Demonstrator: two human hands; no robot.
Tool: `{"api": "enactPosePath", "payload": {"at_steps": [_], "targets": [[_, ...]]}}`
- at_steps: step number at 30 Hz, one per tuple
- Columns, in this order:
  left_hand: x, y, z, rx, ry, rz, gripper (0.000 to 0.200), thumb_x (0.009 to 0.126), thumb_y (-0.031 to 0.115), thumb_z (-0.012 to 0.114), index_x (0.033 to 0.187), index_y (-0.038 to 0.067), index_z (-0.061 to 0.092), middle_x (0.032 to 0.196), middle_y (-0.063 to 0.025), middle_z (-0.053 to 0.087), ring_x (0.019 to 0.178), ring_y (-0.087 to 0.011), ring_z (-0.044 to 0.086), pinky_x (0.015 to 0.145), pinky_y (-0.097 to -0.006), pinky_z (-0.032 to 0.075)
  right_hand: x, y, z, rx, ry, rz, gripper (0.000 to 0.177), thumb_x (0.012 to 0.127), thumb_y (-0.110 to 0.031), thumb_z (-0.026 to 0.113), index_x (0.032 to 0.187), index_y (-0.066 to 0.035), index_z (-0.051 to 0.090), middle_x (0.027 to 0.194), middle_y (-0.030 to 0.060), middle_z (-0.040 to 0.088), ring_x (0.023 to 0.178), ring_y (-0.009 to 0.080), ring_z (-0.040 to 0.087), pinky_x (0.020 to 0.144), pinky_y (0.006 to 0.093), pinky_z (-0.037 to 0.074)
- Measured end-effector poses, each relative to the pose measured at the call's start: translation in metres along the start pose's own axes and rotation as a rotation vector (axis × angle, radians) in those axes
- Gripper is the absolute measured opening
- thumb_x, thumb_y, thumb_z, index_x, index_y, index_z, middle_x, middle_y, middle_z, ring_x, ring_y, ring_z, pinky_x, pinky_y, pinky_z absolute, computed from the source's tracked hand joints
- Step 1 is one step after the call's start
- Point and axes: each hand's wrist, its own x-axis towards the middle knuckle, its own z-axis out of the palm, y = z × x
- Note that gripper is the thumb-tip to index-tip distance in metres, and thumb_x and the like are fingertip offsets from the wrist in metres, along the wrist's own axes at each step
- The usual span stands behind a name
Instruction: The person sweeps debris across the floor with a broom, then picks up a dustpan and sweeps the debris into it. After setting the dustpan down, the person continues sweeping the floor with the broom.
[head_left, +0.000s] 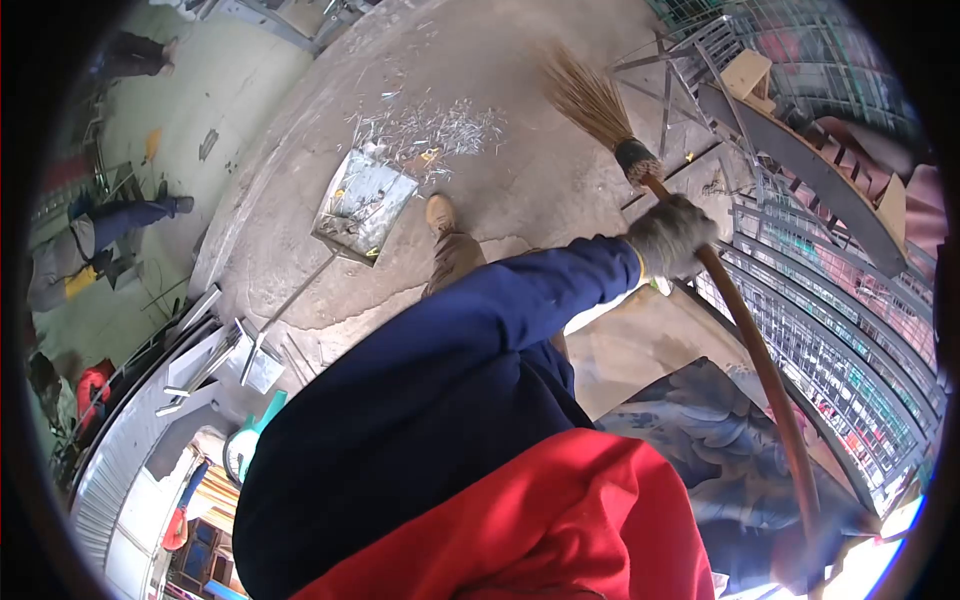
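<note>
My left hand (672, 238), in a grey work glove and a dark blue sleeve, is closed around a broom (745, 320) low on its wooden handle. The broom's straw bristles (590, 100) point away from me and touch or nearly touch the concrete floor; their tips are blurred. Its handle slants down to the lower right, where a dark blurred patch surrounds the near end. My right hand cannot be made out there. A metal dustpan (385, 190) with a long handle (300, 290) lies to the left, debris inside it. Scattered metal scraps (440, 128) lie just beyond its lip.
My shoe (440, 213) stands beside the dustpan. Metal grilles (830, 330) and a metal frame with a wooden piece (748, 75) line the right side. Dark patterned cloth (690, 430) lies at lower right. People (110, 225) are at far left, near a corrugated panel (115, 480).
</note>
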Motion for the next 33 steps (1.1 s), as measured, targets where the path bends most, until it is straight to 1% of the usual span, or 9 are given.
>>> {"api": "enactPosePath", "payload": {"at_steps": [3,7,13,16,18,20,24,27,33], "targets": [[-0.059,-0.076,0.031,-0.032,-0.076,-0.2,0.013,0.072,0.019,0.067,0.075,0.011,0.058,0.075,-0.0113,0.06,0.069,-0.0323,0.06,0.065,-0.044,0.048,-0.034,0.107,0.057,-0.38,0.172,0.04,0.032,0.092,-0.029,0.044,0.068,-0.009,0.047,0.045,-0.0028,0.028,0.037,0.0064,0.028,0.037,0.0227,0.024],[-0.193,-0.106,0.026,0.128,-0.15,-0.423,0.018,0.072,0.023,0.068,0.081,0.011,0.059,0.078,-0.0115,0.062,0.074,-0.0297,0.062,0.073,-0.0425,0.047,-0.051,0.144,0.067,0.255,0.177,0.592,0.03,0.094,-0.027,0.046,0.069,-0.011,0.048,0.046,-0.0058,0.026,0.037,0.0062,0.026,0.038,0.0264,0.028],[-0.112,0.005,-0.043,0.117,-0.423,-0.3,0.022,0.074,0.028,0.069,0.084,0.012,0.059,0.083,-0.0089,0.063,0.082,-0.0286,0.062,0.077,-0.0413,0.047,0.003,0.029,-0.024,-0.318,0.195,0.271,0.031,0.095,-0.024,0.044,0.067,-0.01,0.043,0.047,-0.0053,0.027,0.038,0.0057,0.026,0.04,0.0238,0.029],[-0.069,0.045,-0.034,0.022,-0.248,-0.116,0.026,0.074,0.03,0.07,0.086,0.01,0.058,0.079,-0.0099,0.063,0.08,-0.0294,0.062,0.077,-0.0419,0.047,0.021,-0.052,-0.079,-0.033,0.037,0.191,0.027,0.091,-0.02,0.045,0.066,-0.01,0.041,0.049,-0.0061,0.03,0.044,0.0046,0.035,0.048,0.0234,0.034],[-0.046,0.049,-0.019,-0.011,-0.19,0.032,0.027,0.074,0.028,0.07,0.087,0.008,0.057,0.08,-0.011,0.062,0.08,-0.0306,0.062,0.077,-0.0429,0.047,0.019,-0.08,-0.091,0.347,-0.311,0.347,0.05,0.092,-0.047,0.051,0.094,0.003,0.057,0.08,0.0135,0.063,0.068,0.0243,0.059,0.068,0.0355,0.05],[-0.038,0.036,0.009,0.101,-0.133,-0.003,0.026,0.072,0.027,0.071,0.086,0.008,0.058,0.081,-0.0119,0.062,0.084,-0.0304,0.061,0.076,-0.0447,0.046,0.002,-0.062,-0.088,0.376,-0.365,0.341,0.054,0.092,-0.053,0.048,0.092,0.001,0.057,0.08,0.0116,0.064,0.069,0.0251,0.06,0.069,0.0368,0.05],[-0.124,-0.063,0.044,0.048,-0.24,-0.243,0.021,0.075,0.026,0.067,0.082,0.007,0.058,0.081,-0.0127,0.061,0.084,-0.0314,0.061,0.076,-0.0447,0.046,-0.062,0.097,-0.01,-0.97,-0.234,-0.253,0.011,0.077,-0.012,0.057,0.067,-0.007,0.056,0.059,0.0044,0.052,0.049,0.0173,0.051,0.045,0.0295,0.044],[-0.228,-0.097,0.018,0.054,-0.552,-0.607,0.024,0.075,0.028,0.067,0.087,0.009,0.06,0.087,-0.011,0.062,0.09,-0.031,0.062,0.08,-0.0435,0.047,-0.11,0.17,0.034,0.104,0.412,0.651,0.032,0.091,-0.027,0.049,0.064,-0.011,0.046,0.045,-0.0051,0.029,0.034,0.0076,0.026,0.034,0.0234,0.024],[-0.163,0.012,0.01,0.08,-0.364,-0.307,0.026,0.071,0.031,0.071,0.078,0.01,0.058,0.077,-0.0075,0.06,0.079,-0.0294,0.062,0.072,-0.0439,0.048,-0.042,0.078,-0.04,-0.34,0.228,0.232,0.026,0.089,-0.025,0.052,0.07,-0.007,0.05,0.051,-0.0004,0.041,0.039,0.0101,0.036,0.038,0.0245,0.031]]}}
